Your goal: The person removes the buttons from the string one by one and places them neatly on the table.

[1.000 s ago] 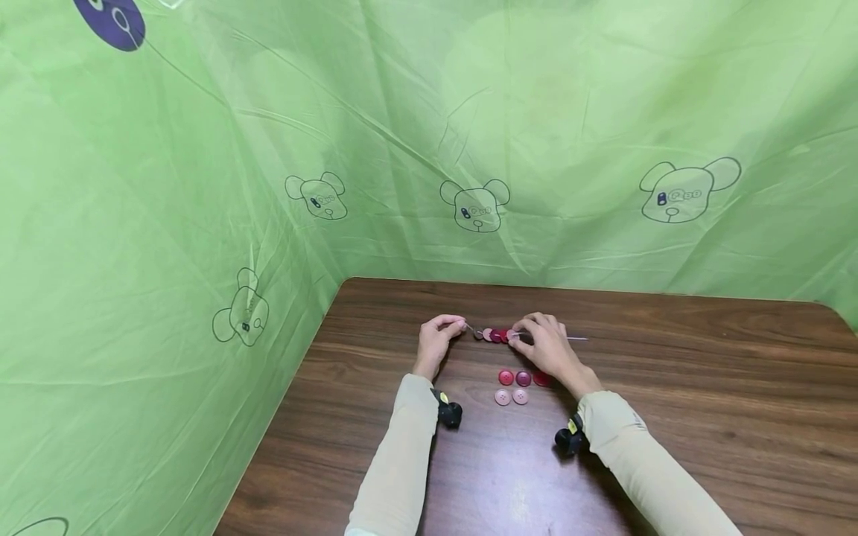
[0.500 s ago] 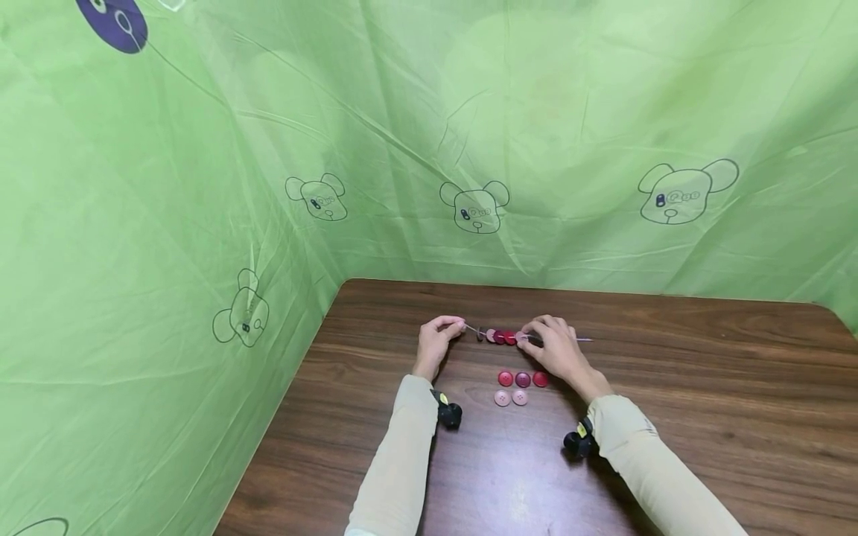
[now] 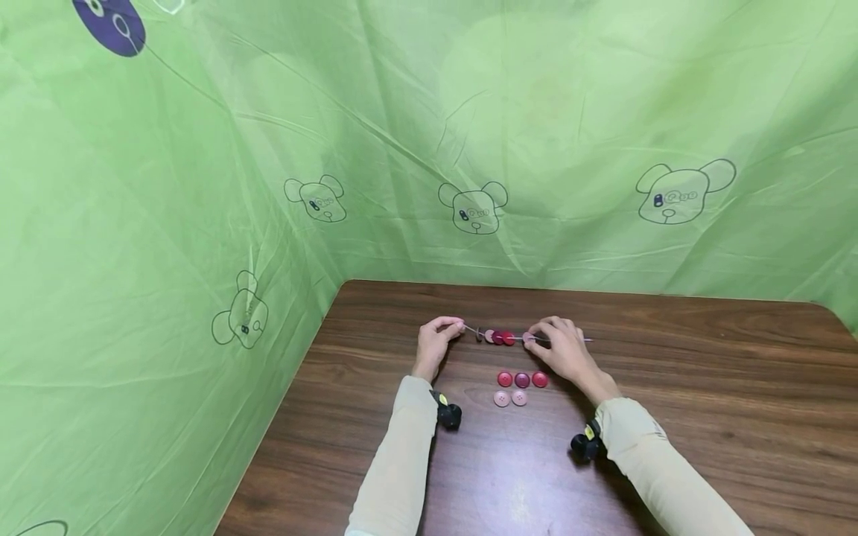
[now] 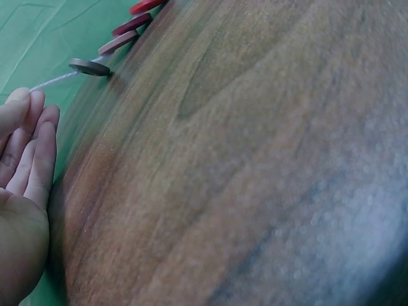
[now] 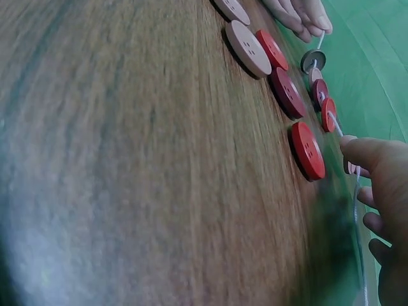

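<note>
Pale cord (image 3: pixel 518 339) spans left hand (image 3: pixel 436 347) and right hand (image 3: pixel 561 350) in the head view, beyond loose buttons (image 3: pixel 522 380) on the tabletop (image 3: pixel 704 372); a sharp pull could bunch the threaded buttons (image 3: pixel 498 337). Left wrist view: fingers (image 4: pixel 43 146) pinch the cord near the dark button (image 4: pixel 89 67); a loosened pinch could let that button slide off. Right wrist view: fingers nip the pink button (image 5: pixel 350 166); tilting it could jam the cord.
</note>
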### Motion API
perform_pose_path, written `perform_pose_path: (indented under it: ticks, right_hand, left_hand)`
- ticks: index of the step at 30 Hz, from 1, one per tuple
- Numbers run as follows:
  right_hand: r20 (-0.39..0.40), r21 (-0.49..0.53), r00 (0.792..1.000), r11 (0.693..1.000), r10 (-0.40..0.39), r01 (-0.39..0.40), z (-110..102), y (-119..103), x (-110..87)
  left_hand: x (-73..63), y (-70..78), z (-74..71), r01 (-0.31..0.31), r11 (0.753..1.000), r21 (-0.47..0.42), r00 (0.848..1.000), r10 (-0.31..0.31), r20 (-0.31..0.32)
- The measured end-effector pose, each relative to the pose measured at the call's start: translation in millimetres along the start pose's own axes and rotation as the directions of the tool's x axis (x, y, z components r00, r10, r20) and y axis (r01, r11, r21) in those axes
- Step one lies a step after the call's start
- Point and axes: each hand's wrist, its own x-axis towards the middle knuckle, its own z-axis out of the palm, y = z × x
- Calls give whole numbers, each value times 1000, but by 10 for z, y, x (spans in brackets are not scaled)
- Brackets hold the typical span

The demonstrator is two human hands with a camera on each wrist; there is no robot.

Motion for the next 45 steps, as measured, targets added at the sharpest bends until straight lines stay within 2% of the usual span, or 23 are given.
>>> perform_pose_path:
  ticks: [8, 10, 33, 45]
  right_hand:
    - [10, 1, 1000, 1000, 10, -10, -27, 29, -29]
    - [10, 3, 1000, 1000, 12, -12, -35, 37, -36]
    - [3, 6, 999, 999, 38, -38, -131, 157, -100]
    - [-34, 4, 999, 1000, 31, -31, -153, 218, -133]
  left_hand:
    - [-27, 24, -7, 6, 1000, -15, 1000, -6, 17]
    - [-14, -9, -2, -3, 1000, -13, 1000, 3, 9]
    - [-22, 7, -2, -2, 1000, -14, 1000, 2, 5]
    - [9, -19, -3, -2, 1000, -19, 1000, 2, 10]
